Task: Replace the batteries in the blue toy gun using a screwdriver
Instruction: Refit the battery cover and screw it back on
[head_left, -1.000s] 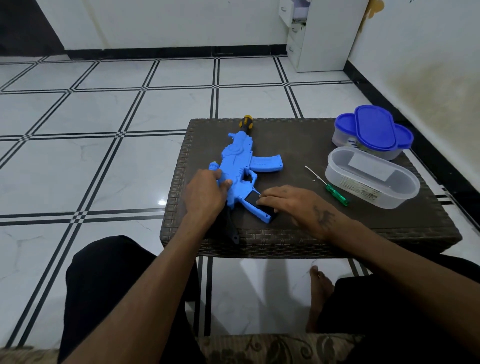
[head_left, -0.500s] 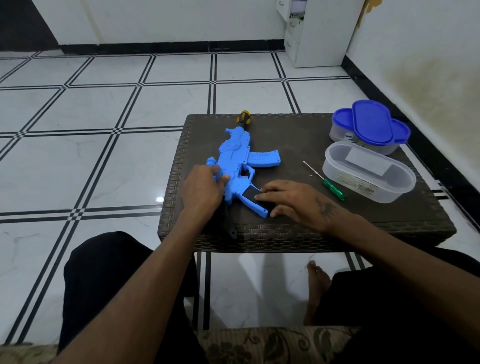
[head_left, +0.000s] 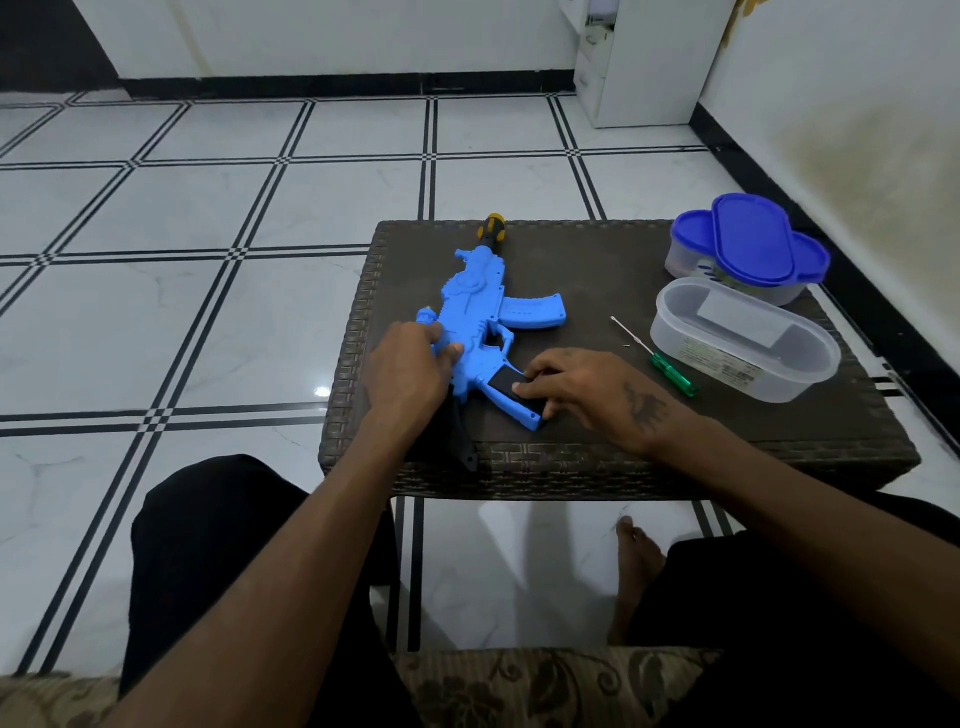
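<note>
The blue toy gun (head_left: 485, 322) lies flat on the table (head_left: 597, 260), its long axis running from the near edge away from the person, yellow-and-black muzzle at the far end and the grip jutting toward the right hand (head_left: 582, 395). On that grip sits a dark panel (head_left: 506, 387), likely the battery cover or the open compartment; which one, I cannot tell. The right fingers (head_left: 524, 389) are curled with their tips resting on the panel's near end, so the right hand is the one placed for the coming move. The left hand (head_left: 408, 369) grips the gun's body from the left side, fingers wrapped over its edge, steadying it. The green-handled screwdriver (head_left: 657, 358) lies just right of the right hand, shaft pointing away, with a tiny speck, perhaps a screw, beside it. Beyond stand an open clear container (head_left: 748, 340) and a blue-lidded container (head_left: 750, 249). Nothing blocks the reach to the screwdriver.
</note>
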